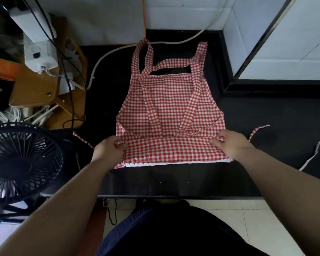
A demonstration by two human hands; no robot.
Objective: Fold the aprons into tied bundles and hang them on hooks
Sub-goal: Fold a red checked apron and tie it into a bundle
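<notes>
STEP: hem fold | left hand [109,148] and right hand [229,143] each pinch an apron [166,108] fold corner | RISK: uneven advance skews fold; loose waist ties [257,130] get trapped inside

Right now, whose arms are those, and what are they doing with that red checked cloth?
There is no machine here. A person wears a camera on their head, so the one picture looks down along their own arms. A red-and-white checked cloth apron lies flat on a black countertop, with its neck straps at the far end. Its near edge is folded up into a band. The left hand grips the band's left corner, and the right hand pinches its right corner. A round black fan stands at the left.
</notes>
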